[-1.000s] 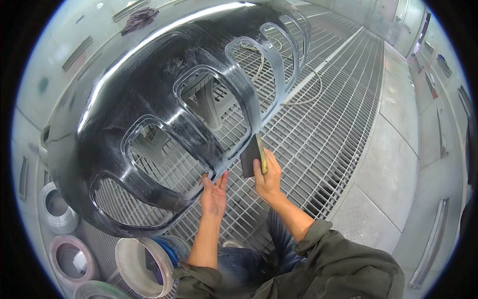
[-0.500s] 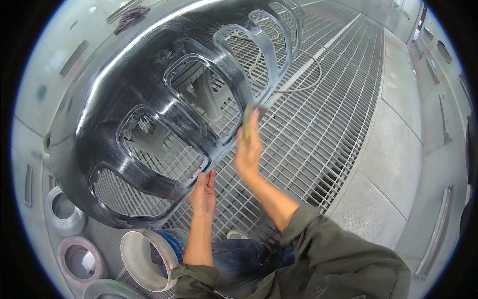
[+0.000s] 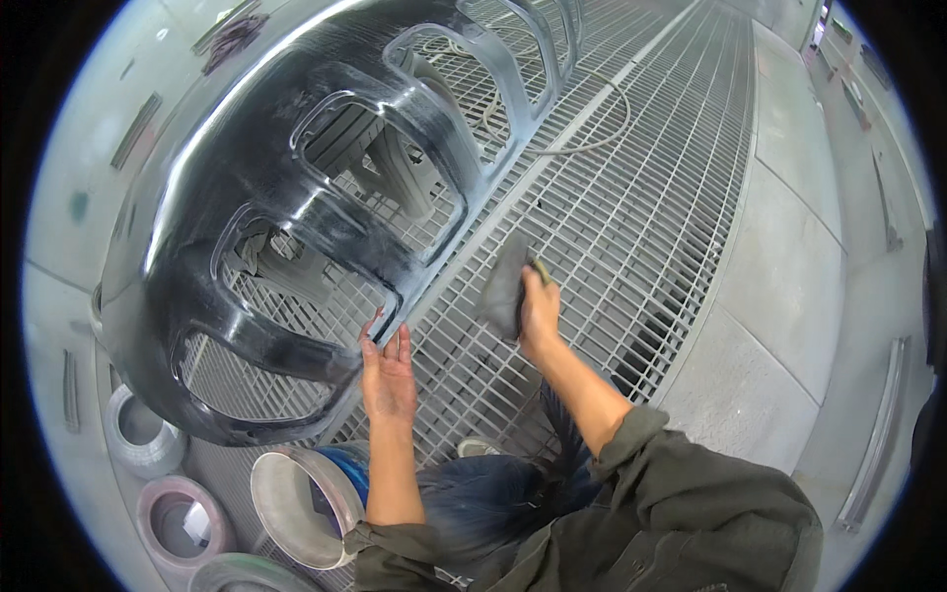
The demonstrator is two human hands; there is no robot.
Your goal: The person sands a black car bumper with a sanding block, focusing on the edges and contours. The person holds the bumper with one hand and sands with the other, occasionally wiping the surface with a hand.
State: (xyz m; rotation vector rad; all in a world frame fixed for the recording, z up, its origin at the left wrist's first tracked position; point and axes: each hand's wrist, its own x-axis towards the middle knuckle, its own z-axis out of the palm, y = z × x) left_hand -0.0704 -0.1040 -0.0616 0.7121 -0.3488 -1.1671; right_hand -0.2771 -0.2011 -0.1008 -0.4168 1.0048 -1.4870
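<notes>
A large curved black panel [image 3: 326, 222] with several rounded openings fills the upper left, its surface streaked with whitish dust. At its lower right edge, my left hand [image 3: 391, 383] grips the rim, with some fingertips partly hidden by it. My right hand [image 3: 540, 314] is closed around a sanding pad [image 3: 506, 286] with a dark grey face and a yellow-green edge. The pad hangs tilted over the floor grating, apart from the panel and to its right.
Beneath lies a metal floor grating [image 3: 631, 232] with a looped hose [image 3: 625, 118] on it. A white bucket [image 3: 264, 503] stands by my left forearm. Rolls of tape or film [image 3: 148, 523] sit at the lower left. Grey floor plates [image 3: 760, 365] border the grating.
My right hand has moved down and right with the sanding pad, from the panel's edge to over the grating. My left hand stays at the rim. The view has shifted slightly.
</notes>
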